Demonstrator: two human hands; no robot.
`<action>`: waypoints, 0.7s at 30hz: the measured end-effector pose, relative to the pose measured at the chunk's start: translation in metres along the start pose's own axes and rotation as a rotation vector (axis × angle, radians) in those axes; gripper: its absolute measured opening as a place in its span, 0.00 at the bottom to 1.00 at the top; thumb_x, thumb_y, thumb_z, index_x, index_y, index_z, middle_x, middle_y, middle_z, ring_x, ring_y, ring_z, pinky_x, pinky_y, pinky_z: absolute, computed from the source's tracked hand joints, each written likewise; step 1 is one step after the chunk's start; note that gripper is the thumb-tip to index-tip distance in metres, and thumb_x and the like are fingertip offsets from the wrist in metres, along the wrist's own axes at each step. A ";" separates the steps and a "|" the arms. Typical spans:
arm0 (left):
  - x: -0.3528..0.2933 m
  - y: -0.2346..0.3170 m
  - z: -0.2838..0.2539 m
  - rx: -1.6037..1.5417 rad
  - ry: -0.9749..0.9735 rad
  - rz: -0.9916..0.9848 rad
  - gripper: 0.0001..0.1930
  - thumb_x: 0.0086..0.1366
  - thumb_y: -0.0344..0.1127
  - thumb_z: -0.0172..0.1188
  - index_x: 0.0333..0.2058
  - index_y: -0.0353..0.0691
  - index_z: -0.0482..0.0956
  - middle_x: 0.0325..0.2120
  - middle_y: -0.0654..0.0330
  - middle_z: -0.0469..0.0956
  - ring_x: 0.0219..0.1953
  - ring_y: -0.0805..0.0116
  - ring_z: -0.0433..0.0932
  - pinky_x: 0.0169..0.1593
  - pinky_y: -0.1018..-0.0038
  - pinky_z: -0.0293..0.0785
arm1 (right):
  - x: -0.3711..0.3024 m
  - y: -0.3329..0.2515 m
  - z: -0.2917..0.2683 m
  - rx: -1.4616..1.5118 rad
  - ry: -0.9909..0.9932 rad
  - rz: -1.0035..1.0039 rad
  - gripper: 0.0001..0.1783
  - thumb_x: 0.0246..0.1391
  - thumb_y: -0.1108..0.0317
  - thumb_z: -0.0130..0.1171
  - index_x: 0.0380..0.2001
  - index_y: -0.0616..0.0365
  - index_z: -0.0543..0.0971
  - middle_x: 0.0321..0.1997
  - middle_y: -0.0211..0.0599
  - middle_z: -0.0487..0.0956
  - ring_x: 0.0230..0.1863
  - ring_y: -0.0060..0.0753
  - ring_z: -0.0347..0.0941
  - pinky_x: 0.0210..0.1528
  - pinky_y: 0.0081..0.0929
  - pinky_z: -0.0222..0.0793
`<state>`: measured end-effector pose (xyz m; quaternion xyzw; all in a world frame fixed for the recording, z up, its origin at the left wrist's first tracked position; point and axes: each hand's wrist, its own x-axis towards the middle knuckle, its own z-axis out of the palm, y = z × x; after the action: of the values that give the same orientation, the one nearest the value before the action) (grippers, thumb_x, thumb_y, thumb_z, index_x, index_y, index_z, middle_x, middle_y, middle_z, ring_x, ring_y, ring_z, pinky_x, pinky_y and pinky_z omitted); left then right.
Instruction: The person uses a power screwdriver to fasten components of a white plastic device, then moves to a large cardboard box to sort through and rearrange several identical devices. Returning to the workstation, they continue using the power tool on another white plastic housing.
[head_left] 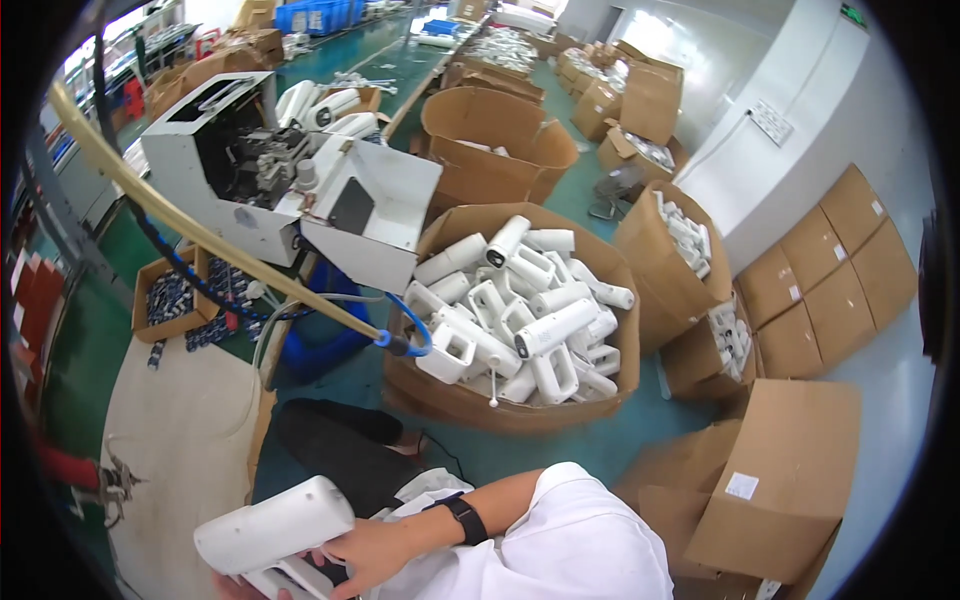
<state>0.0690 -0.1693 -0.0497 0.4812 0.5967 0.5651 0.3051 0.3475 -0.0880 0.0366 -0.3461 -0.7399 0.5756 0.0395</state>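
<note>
A white cylindrical plastic housing with a loop handle [275, 525] lies tilted across my lap side at the bottom left. My right hand [372, 552], below a black wristband, is closed around its handle side. Of my left hand [232, 587] only a part shows at the lower edge, under the near end of the housing, and it grips there too. Part of each hand's fingers is hidden behind the housing. Ahead stands a large carton [500, 412] heaped with similar white housings [555, 325].
A bench [180, 430] runs along my left, bearing a small box of dark parts [170, 320]. Behind it sits an open white machine [235, 190]. A yellowish tube [210, 235] with a blue hose crosses in front. Cartons [770, 490] stand on the right.
</note>
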 end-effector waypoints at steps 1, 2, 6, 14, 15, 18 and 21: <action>0.003 -0.007 0.006 -0.008 -0.025 0.005 0.55 0.42 0.33 0.77 0.65 0.33 0.49 0.65 0.45 0.53 0.66 0.52 0.54 0.65 0.55 0.56 | -0.003 0.006 0.007 0.006 0.024 0.011 0.39 0.41 0.38 0.67 0.45 0.63 0.76 0.41 0.51 0.79 0.43 0.44 0.76 0.46 0.31 0.71; 0.006 -0.015 0.012 -0.035 -0.087 0.058 0.54 0.42 0.33 0.77 0.65 0.33 0.50 0.65 0.45 0.53 0.66 0.52 0.55 0.65 0.55 0.56 | -0.003 0.014 0.020 0.118 0.178 -0.059 0.34 0.42 0.44 0.67 0.43 0.63 0.74 0.38 0.48 0.78 0.40 0.45 0.75 0.42 0.33 0.71; 0.022 -0.013 0.036 -0.155 -0.185 0.078 0.53 0.42 0.29 0.76 0.64 0.34 0.50 0.63 0.45 0.55 0.65 0.52 0.57 0.63 0.56 0.59 | -0.010 0.024 0.027 0.215 0.389 -0.072 0.28 0.42 0.50 0.67 0.38 0.61 0.75 0.37 0.43 0.77 0.39 0.43 0.73 0.40 0.33 0.70; 0.049 -0.019 0.072 -0.308 -0.400 0.129 0.52 0.40 0.23 0.73 0.64 0.33 0.52 0.61 0.45 0.60 0.60 0.54 0.62 0.59 0.57 0.63 | -0.022 0.034 0.014 0.314 0.509 0.013 0.28 0.41 0.49 0.67 0.39 0.60 0.76 0.38 0.39 0.76 0.37 0.39 0.71 0.41 0.31 0.70; 0.051 -0.019 0.077 -0.317 -0.447 0.127 0.51 0.39 0.22 0.73 0.63 0.33 0.54 0.59 0.46 0.62 0.59 0.54 0.64 0.58 0.57 0.64 | -0.023 0.037 0.011 0.280 0.467 0.045 0.29 0.42 0.48 0.66 0.41 0.60 0.76 0.40 0.41 0.77 0.39 0.42 0.72 0.42 0.32 0.70; 0.061 -0.030 0.086 -0.283 -0.543 0.114 0.49 0.39 0.20 0.72 0.62 0.32 0.56 0.57 0.47 0.64 0.56 0.55 0.66 0.57 0.57 0.65 | -0.029 0.052 0.010 0.038 0.618 -0.049 0.34 0.42 0.44 0.66 0.43 0.63 0.75 0.41 0.47 0.78 0.43 0.45 0.74 0.45 0.33 0.70; 0.072 -0.021 0.103 -0.229 -0.625 0.037 0.48 0.40 0.20 0.71 0.61 0.32 0.57 0.55 0.48 0.66 0.55 0.56 0.67 0.55 0.58 0.66 | -0.020 0.084 0.020 -0.089 0.715 -0.142 0.37 0.43 0.42 0.67 0.45 0.65 0.75 0.43 0.51 0.79 0.45 0.47 0.75 0.47 0.35 0.70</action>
<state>0.1324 -0.0616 -0.0752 0.6044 0.3981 0.4590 0.5153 0.3930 -0.1072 -0.0374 -0.4745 -0.7258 0.3812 0.3204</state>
